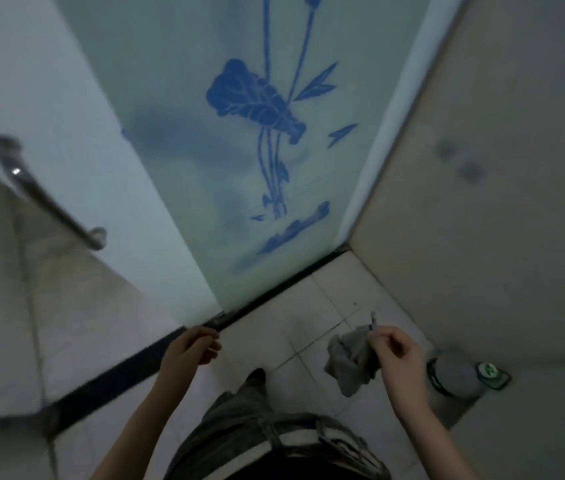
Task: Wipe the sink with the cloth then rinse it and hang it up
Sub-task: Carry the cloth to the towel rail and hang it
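A crumpled grey cloth [352,360] hangs in the air over the tiled floor at the lower right. My right hand [397,355] pinches its upper edge between thumb and fingers, and the rest of the cloth droops below. To the left, at about the same height, my left hand [189,348] holds nothing, its fingers loosely curled. No sink is in view.
A frosted glass door [205,150] with a blue plant pattern stands ahead. A metal bar [45,199] is fixed to the wall at the left. A grey bin with a green-marked lid [461,375] sits on the floor by the right wall [499,202].
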